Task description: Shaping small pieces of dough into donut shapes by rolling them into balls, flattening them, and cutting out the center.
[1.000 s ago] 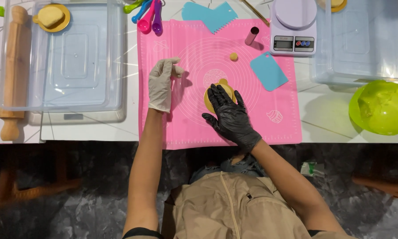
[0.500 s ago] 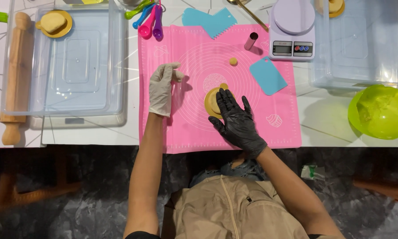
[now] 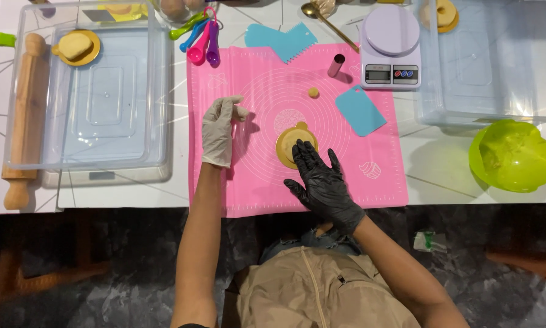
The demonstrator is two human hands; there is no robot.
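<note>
A pink silicone mat [image 3: 254,182] covers the table in front of me. On it lies a flat round yellow dough piece [image 3: 292,141]. My right hand [image 3: 321,183], in a black glove, lies flat with fingers spread, its fingertips resting on the near edge of the dough. My left hand [image 3: 219,129], in a white glove, hovers over the mat's left part with fingers loosely curled and nothing in it. A small dough ball [image 3: 313,92] sits farther back on the mat.
Clear plastic tubs stand left [image 3: 157,109] and right [image 3: 485,112]. A rolling pin [image 3: 23,121] lies far left. A kitchen scale [image 3: 389,48], blue scrapers [image 3: 360,110], a small metal tube [image 3: 336,65], measuring spoons [image 3: 201,42] and a green bowl [image 3: 511,155] surround the mat.
My right hand has slid back toward me off the dough, uncovering most of the flattened yellow disc. The left hand has stayed in place.
</note>
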